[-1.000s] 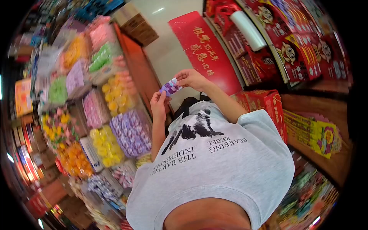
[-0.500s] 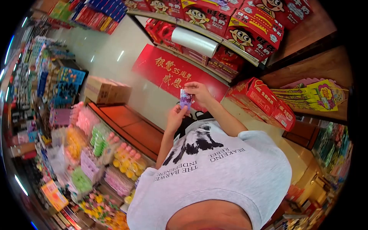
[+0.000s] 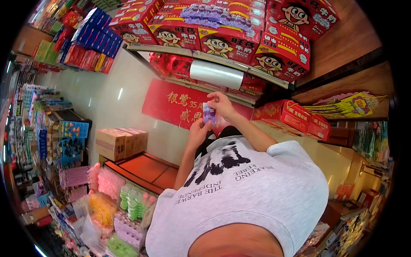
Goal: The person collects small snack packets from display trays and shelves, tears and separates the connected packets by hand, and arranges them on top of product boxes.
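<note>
A small purple-and-white packet (image 3: 209, 114) is held up in front of my body, above the red floor mat (image 3: 160, 103). My left hand (image 3: 198, 129) pinches its lower end between thumb and fingers. At its upper right edge is my right hand (image 3: 221, 105), with its fingers bent and closed on the packet's top. The print on the packet is too small to read. Beyond my hands, a pile of similar purple packets (image 3: 216, 16) lies on top of the red milk cartons (image 3: 220, 43).
A shelf edge with a clear plastic roll (image 3: 216, 73) runs ahead of me. Red gift boxes (image 3: 295, 116) stand at right, below yellow packets (image 3: 355, 106). Brown cardboard boxes (image 3: 122, 142) and an orange-red tabletop (image 3: 147, 171) are at left, beside bagged colourful goods (image 3: 128, 201).
My view has tilted up, so the shelf's milk cartons and the purple packets on top show more fully. Both hands stay on the packet, with my right fingers slightly shifted at its top.
</note>
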Available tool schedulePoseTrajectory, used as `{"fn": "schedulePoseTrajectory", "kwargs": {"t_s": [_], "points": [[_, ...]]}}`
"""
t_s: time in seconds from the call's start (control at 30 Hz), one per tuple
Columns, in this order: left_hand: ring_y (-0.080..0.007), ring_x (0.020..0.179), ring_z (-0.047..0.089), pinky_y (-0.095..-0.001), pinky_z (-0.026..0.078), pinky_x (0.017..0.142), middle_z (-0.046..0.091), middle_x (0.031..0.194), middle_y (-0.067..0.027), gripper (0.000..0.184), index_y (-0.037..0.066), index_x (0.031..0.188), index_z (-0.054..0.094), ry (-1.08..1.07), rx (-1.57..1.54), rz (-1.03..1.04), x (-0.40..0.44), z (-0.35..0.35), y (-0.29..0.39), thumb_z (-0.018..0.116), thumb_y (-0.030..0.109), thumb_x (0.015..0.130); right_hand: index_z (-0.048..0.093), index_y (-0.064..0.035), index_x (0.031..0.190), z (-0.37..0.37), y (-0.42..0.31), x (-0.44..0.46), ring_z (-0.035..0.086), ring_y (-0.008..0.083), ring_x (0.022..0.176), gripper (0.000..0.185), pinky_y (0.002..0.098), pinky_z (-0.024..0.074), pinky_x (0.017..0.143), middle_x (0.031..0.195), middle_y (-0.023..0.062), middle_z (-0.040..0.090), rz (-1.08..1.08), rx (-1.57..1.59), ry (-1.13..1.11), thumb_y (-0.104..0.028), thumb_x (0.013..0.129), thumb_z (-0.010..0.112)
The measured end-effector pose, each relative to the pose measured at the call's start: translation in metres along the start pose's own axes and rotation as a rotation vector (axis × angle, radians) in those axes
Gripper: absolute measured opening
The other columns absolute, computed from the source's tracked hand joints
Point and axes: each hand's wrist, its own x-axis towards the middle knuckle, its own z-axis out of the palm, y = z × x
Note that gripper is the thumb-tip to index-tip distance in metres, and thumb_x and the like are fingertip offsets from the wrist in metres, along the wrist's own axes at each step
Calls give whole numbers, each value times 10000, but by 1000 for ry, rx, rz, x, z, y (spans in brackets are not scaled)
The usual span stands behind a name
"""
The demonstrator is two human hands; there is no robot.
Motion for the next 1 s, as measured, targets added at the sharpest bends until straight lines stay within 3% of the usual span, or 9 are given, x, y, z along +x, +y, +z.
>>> {"fn": "schedulePoseTrajectory", "kwargs": {"t_s": [0.3, 0.43, 0.7, 0.77, 0.8, 0.83, 0.9, 0.93, 1.0], "points": [[-70, 708, 567, -213, 450, 668, 639, 781, -32, 187, 13, 905, 596, -226, 49, -38, 80, -20, 67, 570, 198, 917, 521, -3, 1055, -15, -42, 43, 552, 89, 669, 275, 224, 446, 589, 768, 41, 582, -175, 149, 238, 22, 797, 614], [-61, 715, 561, -204, 452, 652, 628, 775, -23, 192, -7, 929, 599, -297, 55, 81, 123, 2, 64, 554, 179, 926, 524, -4, 1036, -44, -60, 62, 544, 79, 675, 272, 219, 439, 582, 773, 38, 580, -228, 93, 342, 10, 787, 634], [-74, 701, 565, -216, 469, 647, 622, 840, -40, 208, -34, 1010, 592, -13, -28, 183, 199, 55, 109, 546, 153, 931, 598, -5, 915, -92, -125, 101, 534, 71, 671, 145, 228, 441, 587, 747, 22, 612, -458, -151, 483, -90, 810, 652], [-87, 705, 574, -220, 476, 648, 616, 844, -42, 187, -23, 1033, 565, 62, -160, 213, 215, 65, 123, 556, 128, 922, 598, -3, 921, -98, -141, 109, 564, 124, 654, 152, 257, 460, 590, 772, 65, 623, -535, -432, 530, -88, 806, 651], [-96, 714, 581, -226, 484, 649, 609, 848, -42, 182, -22, 1047, 536, 81, -179, 225, 226, 71, 127, 556, 106, 919, 601, -5, 942, -101, -149, 112, 600, 224, 723, 168, 310, 489, 650, 867, 113, 634, -641, -571, 542, -61, 788, 639], [-96, 714, 581, -226, 484, 649, 609, 848, -42, 182, -22, 1047, 536, 83, -165, 227, 238, 76, 132, 556, 106, 919, 601, -5, 942, -107, -157, 120, 600, 224, 723, 168, 310, 489, 650, 867, 113, 634, -643, -556, 543, -61, 788, 639], [-98, 731, 583, -236, 494, 654, 607, 855, -55, 168, -32, 1032, 531, 107, -105, 304, 258, 85, 142, 542, 95, 924, 603, -11, 970, -115, -167, 132, 594, 296, 848, 209, 362, 493, 738, 1007, 135, 625, -960, -809, 557, -29, 764, 625], [-106, 750, 586, -243, 503, 664, 605, 884, -76, 173, -37, 1051, 502, 92, -124, 324, 268, 90, 147, 533, 78, 925, 597, 2, 998, -121, -170, 137, 561, 324, 988, 238, 385, 472, 824, 1153, 154, 581, -881, -837, 503, -13, 761, 617], [-111, 757, 588, -245, 507, 668, 603, 898, -83, 181, -36, 1066, 486, 122, -164, 348, 286, 103, 161, 529, 69, 925, 592, 9, 1001, -132, -183, 152, 559, 332, 994, 239, 388, 468, 834, 1159, 163, 575, -928, -857, 510, -12, 764, 613]]}}
